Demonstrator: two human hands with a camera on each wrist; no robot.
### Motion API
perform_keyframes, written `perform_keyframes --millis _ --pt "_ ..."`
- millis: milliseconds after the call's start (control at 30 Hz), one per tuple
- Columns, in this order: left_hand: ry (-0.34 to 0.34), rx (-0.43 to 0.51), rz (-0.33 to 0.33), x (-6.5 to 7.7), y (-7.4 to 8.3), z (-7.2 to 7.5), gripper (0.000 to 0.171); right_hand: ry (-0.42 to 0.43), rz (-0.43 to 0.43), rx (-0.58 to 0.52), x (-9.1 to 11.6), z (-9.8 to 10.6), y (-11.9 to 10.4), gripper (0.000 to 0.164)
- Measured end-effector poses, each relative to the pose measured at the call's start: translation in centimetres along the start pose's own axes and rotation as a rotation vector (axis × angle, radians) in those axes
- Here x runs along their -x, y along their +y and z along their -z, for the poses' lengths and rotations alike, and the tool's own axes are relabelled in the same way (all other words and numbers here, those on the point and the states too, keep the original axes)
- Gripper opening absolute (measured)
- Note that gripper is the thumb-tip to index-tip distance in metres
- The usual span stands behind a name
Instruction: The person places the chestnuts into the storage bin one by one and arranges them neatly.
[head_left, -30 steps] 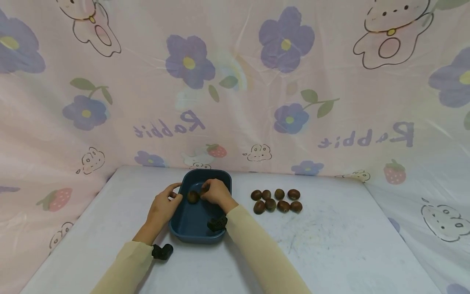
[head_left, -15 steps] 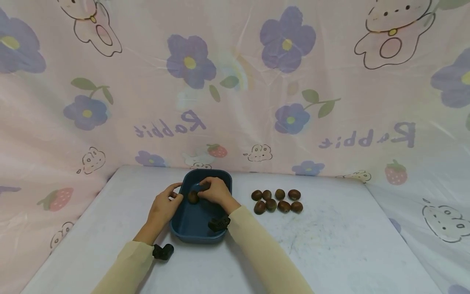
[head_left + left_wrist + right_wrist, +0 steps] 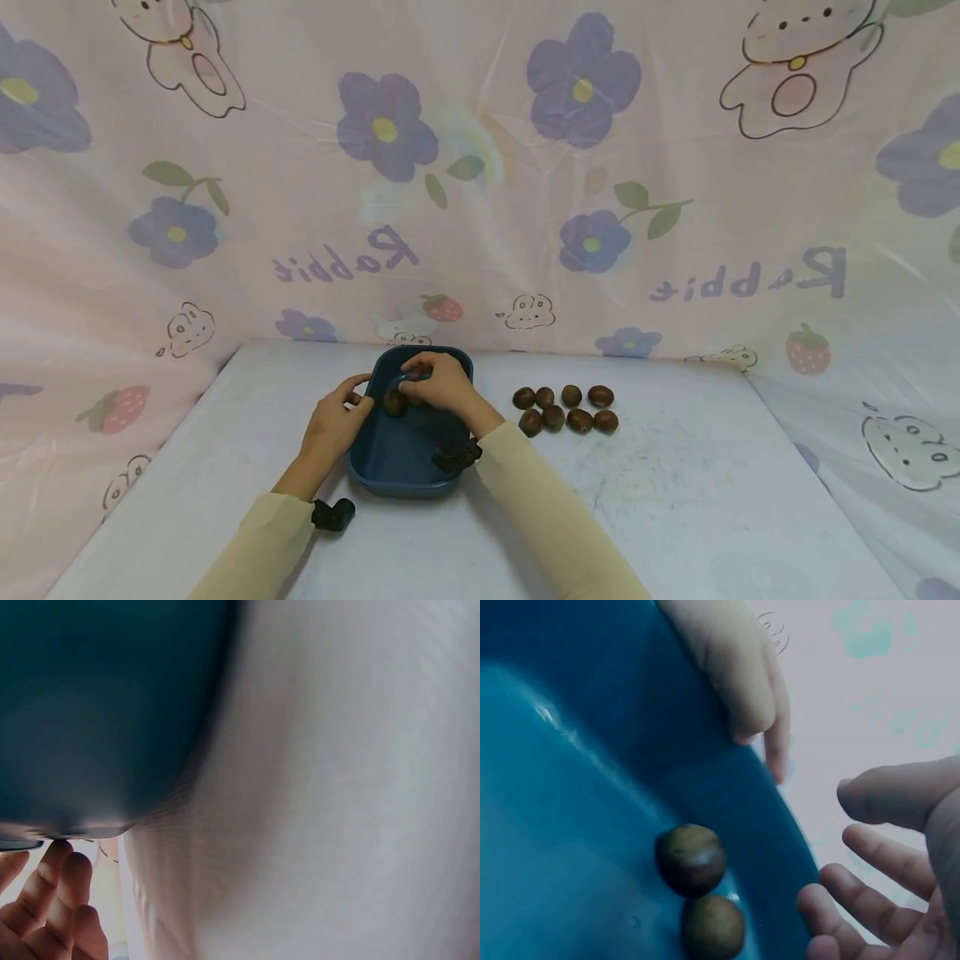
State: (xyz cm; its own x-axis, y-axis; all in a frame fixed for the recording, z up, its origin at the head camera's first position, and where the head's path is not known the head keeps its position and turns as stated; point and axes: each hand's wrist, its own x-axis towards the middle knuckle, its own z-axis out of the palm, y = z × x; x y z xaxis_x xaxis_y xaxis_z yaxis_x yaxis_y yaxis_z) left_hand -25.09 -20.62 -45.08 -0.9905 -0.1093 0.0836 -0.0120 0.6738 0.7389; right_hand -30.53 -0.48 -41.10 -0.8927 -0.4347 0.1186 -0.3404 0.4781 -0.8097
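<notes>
In the head view a deep blue plastic box [image 3: 401, 467] stands on the white table, its long side running away from me. My left hand [image 3: 333, 425] is at its left rim, thumb and fingertips resting on the edge. The left wrist view shows fingertips [image 3: 73, 881] just at the rim from outside. Over the box is my right hand [image 3: 444, 385], thumb and fingers apart with nothing between them. Beneath it, one chestnut [image 3: 691, 859] sits against another chestnut [image 3: 714, 927] on the box floor, near the wall. My right hand partly hides them in the head view.
To the right of the box, several brown chestnuts [image 3: 552, 417] lie in two rows on the white table [image 3: 675, 483]. A pale printed curtain [image 3: 480, 208] hangs behind the table and at its sides. Black wrist cameras [image 3: 333, 514] sit on both forearms.
My right hand has let go of a chestnut beside the other one in the box. It has risen slightly and drawn right, its thumb and fingers parting. My left hand stays at the rim.
</notes>
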Motion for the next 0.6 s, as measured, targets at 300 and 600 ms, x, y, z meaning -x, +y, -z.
perform_keyframes --millis 300,600 --pt "0.007 -0.004 0.005 0.1 0.0 -0.1 0.046 -0.013 0.063 0.053 1.6 2.1 -1.1 0.033" --pt "0.017 -0.007 -0.013 0.2 0.0 -0.1 0.045 0.0 0.062 0.106 3.3 4.1 -0.9 0.029"
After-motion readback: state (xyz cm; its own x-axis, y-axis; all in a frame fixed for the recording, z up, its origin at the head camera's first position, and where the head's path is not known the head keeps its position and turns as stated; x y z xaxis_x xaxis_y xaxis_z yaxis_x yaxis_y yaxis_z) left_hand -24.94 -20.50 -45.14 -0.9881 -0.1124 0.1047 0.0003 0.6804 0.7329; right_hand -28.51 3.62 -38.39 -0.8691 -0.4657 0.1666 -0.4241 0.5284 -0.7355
